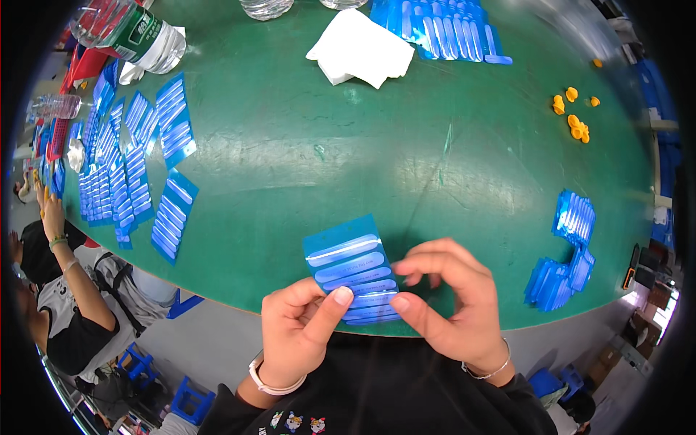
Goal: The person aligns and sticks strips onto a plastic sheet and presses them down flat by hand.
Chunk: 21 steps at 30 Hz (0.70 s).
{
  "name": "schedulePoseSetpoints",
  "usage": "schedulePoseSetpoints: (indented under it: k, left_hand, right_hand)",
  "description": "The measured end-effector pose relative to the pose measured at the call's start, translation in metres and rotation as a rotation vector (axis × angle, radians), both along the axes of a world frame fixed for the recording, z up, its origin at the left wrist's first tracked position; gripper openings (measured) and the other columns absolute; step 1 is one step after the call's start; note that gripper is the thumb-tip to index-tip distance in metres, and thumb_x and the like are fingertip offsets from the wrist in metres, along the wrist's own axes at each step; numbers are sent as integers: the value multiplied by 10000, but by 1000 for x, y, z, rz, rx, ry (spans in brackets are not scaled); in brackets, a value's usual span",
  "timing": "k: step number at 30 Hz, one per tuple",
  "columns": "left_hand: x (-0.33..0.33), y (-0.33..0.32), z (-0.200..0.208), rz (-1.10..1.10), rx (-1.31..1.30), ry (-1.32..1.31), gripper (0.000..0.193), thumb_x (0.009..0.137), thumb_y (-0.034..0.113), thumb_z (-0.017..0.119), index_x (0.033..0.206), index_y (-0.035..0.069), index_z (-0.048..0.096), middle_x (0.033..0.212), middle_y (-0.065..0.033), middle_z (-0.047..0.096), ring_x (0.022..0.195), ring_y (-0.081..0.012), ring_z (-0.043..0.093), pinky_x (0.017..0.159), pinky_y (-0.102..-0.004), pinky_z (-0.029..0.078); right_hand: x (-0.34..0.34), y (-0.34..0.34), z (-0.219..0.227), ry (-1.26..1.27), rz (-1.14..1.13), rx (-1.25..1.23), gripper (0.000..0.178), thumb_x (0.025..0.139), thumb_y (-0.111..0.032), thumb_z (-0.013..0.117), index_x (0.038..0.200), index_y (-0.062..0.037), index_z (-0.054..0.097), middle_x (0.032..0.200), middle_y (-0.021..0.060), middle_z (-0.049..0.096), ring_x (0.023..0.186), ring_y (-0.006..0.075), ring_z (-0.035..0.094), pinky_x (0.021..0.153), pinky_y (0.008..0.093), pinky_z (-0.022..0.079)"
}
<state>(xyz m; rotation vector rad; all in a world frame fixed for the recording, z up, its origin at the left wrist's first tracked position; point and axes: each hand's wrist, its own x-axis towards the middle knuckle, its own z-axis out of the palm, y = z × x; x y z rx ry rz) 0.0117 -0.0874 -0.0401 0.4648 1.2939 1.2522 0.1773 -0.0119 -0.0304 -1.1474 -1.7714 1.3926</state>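
A blue sheet of film (346, 255) with several long rounded strips across it is pinched between the thumb and fingers of my left hand (296, 333). It stands slightly tilted at the table's near edge, strips facing me. My right hand (460, 308) is beside the sheet's right edge, thumb and bent forefinger spread apart. The thumb tip is at the lower right edge of the sheet; whether it presses on it I cannot tell. No object shows between the right fingers.
Similar blue sheets (174, 119) lie at the left, a stack (453, 32) at the far side and piles (554, 283) at the right. White paper (360, 47), small yellow pieces (578, 129) and a large bottle (134, 36) rest on the green table (290, 167). A co-worker (80, 290) sits left.
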Motion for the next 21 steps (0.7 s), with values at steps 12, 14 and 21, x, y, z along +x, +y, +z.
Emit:
schedulePoseSetpoints:
  k: [12, 14, 21]
  left_hand:
    - [3, 2, -8, -67, 108, 216, 102, 832, 44, 633, 911, -21, 642, 754, -33, 634, 689, -48, 550, 602, -189, 432]
    - [1, 3, -6, -126, 102, 316, 107, 824, 46, 642, 911, -15, 643, 756, -37, 637, 690, -63, 564, 610, -203, 444]
    - [-10, 4, 7, -339, 252, 487, 114, 827, 114, 645, 888, 20, 626, 739, -101, 600, 635, -181, 577, 587, -258, 450]
  right_hand:
    - [-4, -9, -7, 160, 18, -157, 81, 767, -30, 666, 762, 8, 595, 724, 82, 576, 628, 156, 540, 568, 243, 426]
    - [-1, -5, -8, 176, 75, -195, 84, 766, -36, 669, 776, 2, 595, 716, 86, 570, 626, 158, 540, 566, 238, 423]
    - [-12, 2, 7, 86, 351, -240, 196, 846, -172, 597, 942, -3, 619, 798, 128, 615, 694, 250, 606, 617, 323, 469]
